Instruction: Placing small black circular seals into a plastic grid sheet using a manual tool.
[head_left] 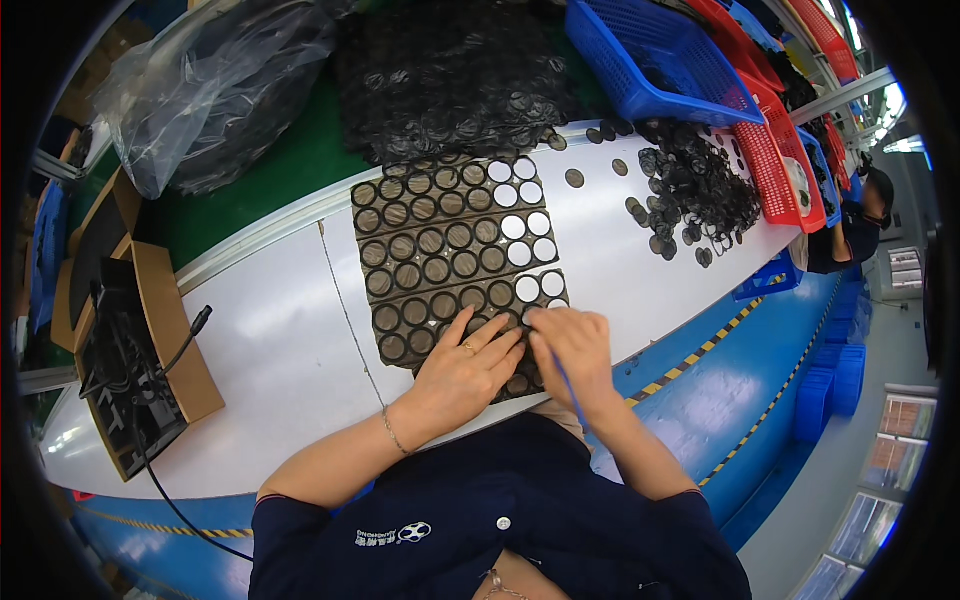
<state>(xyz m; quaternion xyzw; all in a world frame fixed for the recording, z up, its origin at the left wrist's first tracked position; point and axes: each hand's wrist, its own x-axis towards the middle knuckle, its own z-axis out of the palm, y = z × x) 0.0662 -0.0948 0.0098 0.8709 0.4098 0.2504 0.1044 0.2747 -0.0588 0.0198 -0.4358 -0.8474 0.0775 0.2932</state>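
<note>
Head: left fingers (487, 350) lie spread, right fingers (562, 325) hold blue stick (571, 388), shirt (460, 480) bears lettering (376, 537).

This is looking like a factory workshop. A long white counter (270, 340) is running across it, where a dark tray (447, 256) is holding rows of matching round pieces (458, 237) and a heap of loose dark pieces (700, 185) is lying nearby. A blue basket (625, 65) and a red basket (768, 150) are standing around the heap. Striped yellow-and-black tape (682, 370) is marking the blue floor (690, 425), blue bins (815, 400) are standing near the wall (895, 345), and another person (850, 237) is showing beyond the baskets
</note>
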